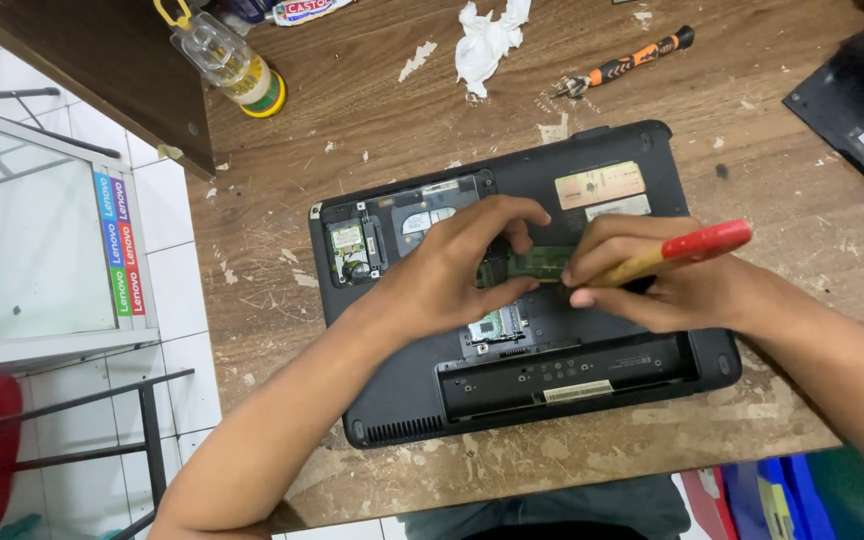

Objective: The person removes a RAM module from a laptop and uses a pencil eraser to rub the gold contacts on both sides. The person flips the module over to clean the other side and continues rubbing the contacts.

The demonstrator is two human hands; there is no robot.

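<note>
A black laptop [612,370] lies bottom-up on the worn wooden table [372,120], its service cover off and boards exposed. My left hand [452,270] pinches the left end of a green memory module [542,263] over the open bay. My right hand [652,280] touches the module's right end while holding a brush with a wooden handle and red tip [687,248]. The empty battery bay [562,375] runs along the laptop's near side.
A crumpled white tissue [487,40], an orange-and-black screwdriver [627,62] and a clear bottle with yellow cap [227,58] lie at the table's far side. A black plastic cover [857,105] sits at the right. A white glass-fronted cabinet [42,240] stands left, on tiled floor.
</note>
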